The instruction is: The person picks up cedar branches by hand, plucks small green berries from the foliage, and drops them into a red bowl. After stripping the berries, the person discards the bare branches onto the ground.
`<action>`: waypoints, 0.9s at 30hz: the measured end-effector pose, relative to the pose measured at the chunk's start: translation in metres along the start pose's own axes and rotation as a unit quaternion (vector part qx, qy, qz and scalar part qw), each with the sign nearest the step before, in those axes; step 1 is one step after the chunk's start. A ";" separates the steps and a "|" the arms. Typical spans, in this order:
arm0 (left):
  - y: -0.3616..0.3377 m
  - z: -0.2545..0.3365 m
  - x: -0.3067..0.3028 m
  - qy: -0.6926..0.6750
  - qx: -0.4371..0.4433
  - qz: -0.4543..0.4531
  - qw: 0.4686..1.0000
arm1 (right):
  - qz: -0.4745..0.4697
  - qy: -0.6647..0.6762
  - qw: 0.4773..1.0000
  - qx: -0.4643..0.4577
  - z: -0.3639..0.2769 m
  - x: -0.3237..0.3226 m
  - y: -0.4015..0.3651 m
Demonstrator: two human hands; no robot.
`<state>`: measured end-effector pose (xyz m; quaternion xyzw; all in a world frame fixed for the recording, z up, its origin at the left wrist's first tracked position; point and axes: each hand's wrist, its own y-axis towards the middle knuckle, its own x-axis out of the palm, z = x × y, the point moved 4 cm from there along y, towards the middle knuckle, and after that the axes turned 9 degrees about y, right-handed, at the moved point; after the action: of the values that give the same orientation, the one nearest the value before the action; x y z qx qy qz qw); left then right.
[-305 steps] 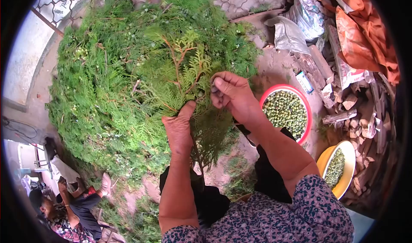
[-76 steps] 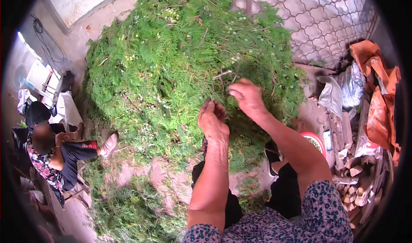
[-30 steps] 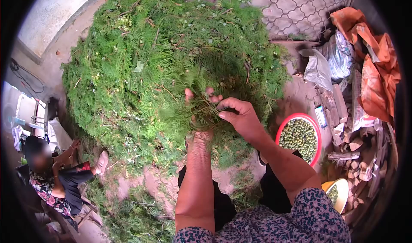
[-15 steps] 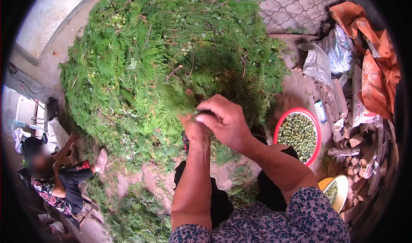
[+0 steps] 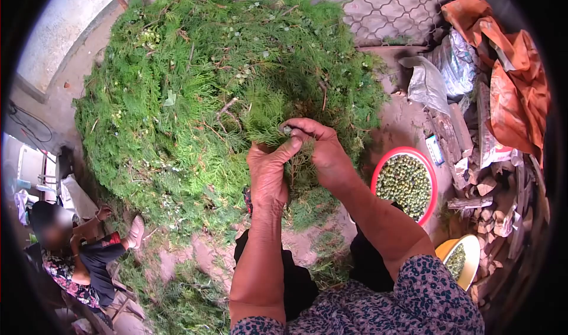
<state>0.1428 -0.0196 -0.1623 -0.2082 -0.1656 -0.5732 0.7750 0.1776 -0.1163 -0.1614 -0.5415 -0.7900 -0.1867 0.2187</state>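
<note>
Near the centre, my left hand [image 5: 269, 172] is closed on a feathery green sprig [image 5: 264, 113] that rises above its fingers. Touching its thumb, my right hand [image 5: 319, 148] pinches a small greenish berry [image 5: 288, 129] between thumb and forefinger. Both hands are over the lower edge of a large heap of green branches [image 5: 177, 98]. To the right of my right hand stands a red-rimmed basin [image 5: 433, 184] holding many round green berries [image 5: 405, 184].
A yellow basin [image 5: 471, 264] with more berries stands at the lower right. Firewood [image 5: 470, 203], a grey sack [image 5: 427, 83] and an orange cloth [image 5: 515, 98] line the right side. Another person [image 5: 89, 258] sits at the lower left. Loose greenery [image 5: 195, 305] lies in front.
My right hand has moved up and slightly right, and the berry now shows at its fingertips. My left hand is less covered by it. The whole view has shifted a little.
</note>
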 end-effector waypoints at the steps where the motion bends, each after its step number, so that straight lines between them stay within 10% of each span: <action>1: 0.000 0.000 0.000 0.000 0.000 0.000 1.000 | 0.009 0.038 0.998 0.043 0.002 0.000 0.000; 8: -0.001 0.001 -0.003 0.063 0.075 0.023 0.995 | -0.006 -0.187 0.980 -0.074 -0.014 0.001 -0.002; 22: -0.001 -0.002 -0.002 0.047 0.012 0.009 0.999 | 0.009 0.204 0.975 0.081 -0.008 -0.011 -0.005; 27: -0.001 0.002 -0.011 0.037 -0.014 -0.034 0.999 | 0.085 0.139 0.984 0.074 -0.022 -0.044 0.005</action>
<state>0.1384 -0.0099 -0.1656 -0.1916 -0.1355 -0.6086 0.7580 0.1989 -0.1601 -0.1671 -0.5580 -0.7147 -0.1816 0.3806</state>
